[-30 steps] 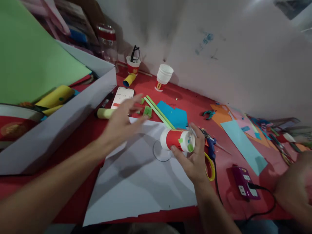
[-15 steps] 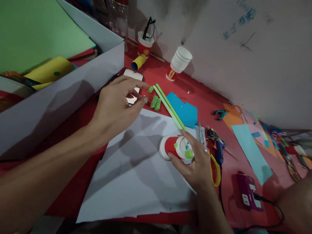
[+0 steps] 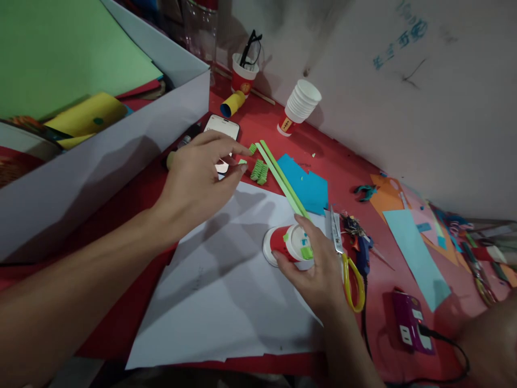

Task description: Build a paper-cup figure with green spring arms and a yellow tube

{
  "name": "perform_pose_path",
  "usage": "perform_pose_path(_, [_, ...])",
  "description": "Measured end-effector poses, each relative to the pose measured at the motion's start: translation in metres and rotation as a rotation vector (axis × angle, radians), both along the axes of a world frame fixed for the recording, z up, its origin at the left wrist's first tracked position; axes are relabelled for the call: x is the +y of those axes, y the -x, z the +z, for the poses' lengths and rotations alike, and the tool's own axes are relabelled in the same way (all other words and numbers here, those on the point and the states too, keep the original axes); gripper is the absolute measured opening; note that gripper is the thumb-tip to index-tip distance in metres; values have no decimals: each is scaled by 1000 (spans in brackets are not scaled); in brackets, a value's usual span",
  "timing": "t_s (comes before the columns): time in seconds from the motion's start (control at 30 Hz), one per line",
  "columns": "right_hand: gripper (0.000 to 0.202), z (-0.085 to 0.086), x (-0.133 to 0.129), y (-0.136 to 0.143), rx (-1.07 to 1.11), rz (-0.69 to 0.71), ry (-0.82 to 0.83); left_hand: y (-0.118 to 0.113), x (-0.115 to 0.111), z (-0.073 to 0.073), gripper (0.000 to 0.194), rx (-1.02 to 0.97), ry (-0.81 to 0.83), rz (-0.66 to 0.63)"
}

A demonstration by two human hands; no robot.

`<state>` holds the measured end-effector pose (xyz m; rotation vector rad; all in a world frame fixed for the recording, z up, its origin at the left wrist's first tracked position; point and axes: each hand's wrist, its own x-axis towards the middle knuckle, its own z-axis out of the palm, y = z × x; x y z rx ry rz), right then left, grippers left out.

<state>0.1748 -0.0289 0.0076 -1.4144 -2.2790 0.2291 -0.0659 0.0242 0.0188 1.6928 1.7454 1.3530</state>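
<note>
My left hand (image 3: 205, 175) hovers over the phone (image 3: 222, 128), thumb and index finger apart with nothing between them. Just beyond its fingertips lie folded green paper pieces (image 3: 259, 172) and a small green piece (image 3: 252, 149). My right hand (image 3: 313, 261) grips a red and white paper cup (image 3: 279, 242) tipped on its side over the white sheet (image 3: 226, 312). Bits of green and blue paper are stuck on the cup. Two long green strips (image 3: 283, 180) run from the folded pieces toward my right fingers, beside blue paper (image 3: 309, 188).
Yellow-handled scissors (image 3: 353, 283) and a blue glue gun (image 3: 363, 256) lie right of my right hand. Stacked cups (image 3: 302, 102) and a cup with glasses (image 3: 244, 75) stand behind. A white box (image 3: 161, 121) is at left, a purple power socket (image 3: 412, 320) at right.
My right hand has shifted slightly left and turned the cup a little. My left hand has moved slightly right and down, its finger gap still there.
</note>
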Motion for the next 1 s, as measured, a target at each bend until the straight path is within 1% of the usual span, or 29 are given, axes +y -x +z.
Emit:
perform_pose_path(0.3, [58, 1, -1, 1, 14, 10, 10, 0, -1, -11, 21, 119, -93, -84])
perform_pose_path(0.37, [62, 1, -1, -1, 26, 13, 33, 0, 1, -15, 21, 136, -112, -89])
perform_pose_path(0.47, [71, 1, -2, -6, 60, 10, 92, 0, 3, -20, 22, 120, -85, -84])
perform_pose_path(0.53, [68, 2, -2, -8, 91, 16, 112, -2, 4, -20, 22, 70, -36, -78])
perform_pose_path(0.6, [63, 4, -3, -7, 140, -2, 100, -5, 4, -19, 24, -40, 26, -81])
perform_pose_path(0.63, [63, 6, -3, -6, 174, -27, 79, -7, 3, -17, 28, -131, 68, -97])
perform_pose_path(0.67, [67, 9, -3, -4, 210, -59, 50, -9, 2, -15, 34, -247, 127, -140])
perform_pose_path(0.7, [71, 12, -2, -2, 238, -87, 14, -11, 0, -12, 43, -384, 203, -217])
perform_pose_path(0.73, [75, 15, -2, 2, 255, -102, -29, -13, -3, -9, 53, -529, 288, -321])
perform_pose_path(0.8, [80, 24, 1, 9, 238, -84, -132, -17, -10, -2, 76, -772, 456, -572])
perform_pose_path(0.83, [81, 28, 3, 13, 212, -52, -186, -20, -13, 1, 86, -843, 508, -668])
perform_pose_path(0.87, [81, 32, 4, 16, 185, -16, -236, -23, -16, 4, 94, -884, 530, -721])
perform_pose_path(0.93, [80, 37, 7, 21, 157, 41, -317, -29, -21, 8, 100, -912, 513, -722])
perform_pose_path(1.0, [82, 36, 9, 24, 193, 61, -346, -33, -23, 10, 97, -932, 464, -670])
